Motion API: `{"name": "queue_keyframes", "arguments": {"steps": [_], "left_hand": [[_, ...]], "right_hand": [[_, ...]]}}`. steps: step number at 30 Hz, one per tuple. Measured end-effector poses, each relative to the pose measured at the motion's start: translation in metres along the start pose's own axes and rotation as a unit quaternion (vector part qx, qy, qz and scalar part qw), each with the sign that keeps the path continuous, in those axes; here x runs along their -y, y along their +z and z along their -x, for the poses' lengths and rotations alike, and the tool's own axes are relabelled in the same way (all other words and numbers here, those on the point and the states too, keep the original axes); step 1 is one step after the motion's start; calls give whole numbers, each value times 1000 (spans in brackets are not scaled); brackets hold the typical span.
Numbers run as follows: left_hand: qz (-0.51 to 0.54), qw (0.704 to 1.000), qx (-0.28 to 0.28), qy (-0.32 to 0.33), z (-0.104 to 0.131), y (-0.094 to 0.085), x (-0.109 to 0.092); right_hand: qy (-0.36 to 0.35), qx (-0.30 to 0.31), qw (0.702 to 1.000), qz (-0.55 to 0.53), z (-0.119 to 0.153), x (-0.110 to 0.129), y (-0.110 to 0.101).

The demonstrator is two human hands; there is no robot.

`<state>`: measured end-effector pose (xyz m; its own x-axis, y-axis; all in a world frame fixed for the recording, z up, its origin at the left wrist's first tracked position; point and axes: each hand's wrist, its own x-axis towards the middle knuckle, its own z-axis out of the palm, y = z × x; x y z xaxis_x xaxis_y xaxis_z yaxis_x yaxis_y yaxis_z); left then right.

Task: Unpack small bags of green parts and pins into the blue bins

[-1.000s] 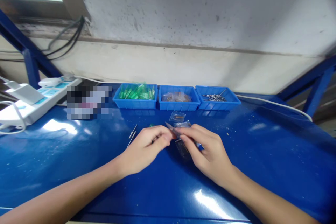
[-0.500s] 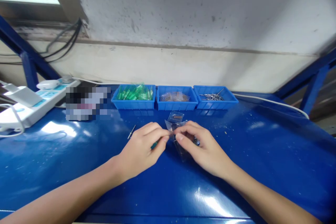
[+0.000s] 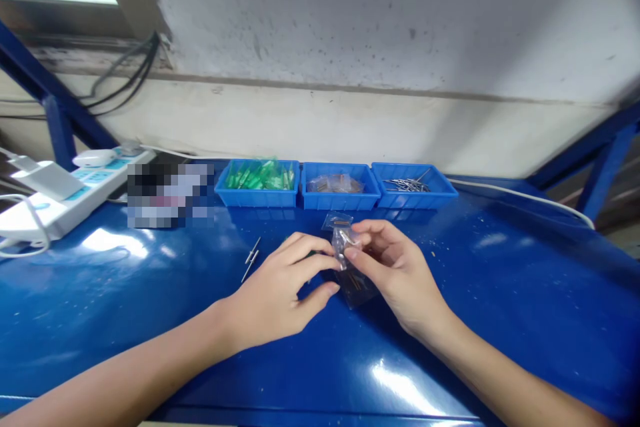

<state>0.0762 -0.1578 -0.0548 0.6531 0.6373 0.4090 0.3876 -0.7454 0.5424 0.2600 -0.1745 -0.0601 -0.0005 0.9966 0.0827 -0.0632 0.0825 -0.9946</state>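
Observation:
My right hand (image 3: pixel 395 267) pinches a small clear plastic bag (image 3: pixel 343 243) between thumb and fingers. My left hand (image 3: pixel 287 287) is beside it, thumb and fingers apart, its index fingertip at the bag's edge; whether it touches cannot be made out. A bit of something green shows behind the left fingers, mostly hidden. Under the hands lies a second clear bag (image 3: pixel 356 288) with thin brownish pieces in it. Just beyond the held bag is another small bag (image 3: pixel 337 221) with a copper-coloured piece. Two thin metal rods (image 3: pixel 251 259) rest left of my left hand.
Three blue bins stand along the back: one with green packets (image 3: pixel 260 177), one with clear bags (image 3: pixel 335 184), one with metal rods (image 3: pixel 407 184). A white power strip (image 3: pixel 95 180) and a pixelated object (image 3: pixel 167 197) are at the left. A white cable (image 3: pixel 525 195) runs along the right back.
My left fingers have opened from a pinch at the bag. The bag is now raised and more visible in my right hand. Both rods on the left now show more fully.

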Motion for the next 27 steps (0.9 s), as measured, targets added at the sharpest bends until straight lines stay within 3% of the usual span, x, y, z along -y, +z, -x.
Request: {"name": "queue_keyframes", "arguments": {"steps": [3, 6, 8, 9, 11, 13, 16, 19, 22, 24, 26, 27], "left_hand": [[138, 979, 38, -142, -3, 0, -3], [322, 908, 53, -261, -6, 0, -4], [399, 869, 42, -288, -7, 1, -4], [410, 864, 39, -289, -7, 2, -3], [383, 881, 28, -276, -7, 2, -1], [296, 924, -18, -243, -7, 0, 1], [83, 982, -146, -92, -4, -5, 3], [-56, 973, -214, 72, -1, -8, 2], [-65, 973, -183, 127, 3, -5, 1], [-63, 983, -128, 119, 4, -2, 3], [-66, 992, -83, 73, 3, 0, 6], [-67, 995, -67, 40, 2, 0, 7]], "right_hand": [[-136, -45, 981, 130, 0, 0, -4], [-288, -30, 920, 265, 6, 3, -5], [-354, 5, 880, 317, 11, 5, -5], [-370, 23, 865, 337, 13, 5, -5], [-370, 53, 847, 377, 15, 5, -4], [-325, 71, 856, 396, 14, 4, -4], [-207, 85, 921, 319, 10, 5, -5], [-67, 126, 984, 109, 7, 9, -3], [27, 160, 986, -27, 9, 10, 3], [-5, 131, 991, 22, 11, 9, 6], [-119, 42, 983, 134, 14, 10, 5], [-192, -19, 964, 185, 14, 13, 2]]}}
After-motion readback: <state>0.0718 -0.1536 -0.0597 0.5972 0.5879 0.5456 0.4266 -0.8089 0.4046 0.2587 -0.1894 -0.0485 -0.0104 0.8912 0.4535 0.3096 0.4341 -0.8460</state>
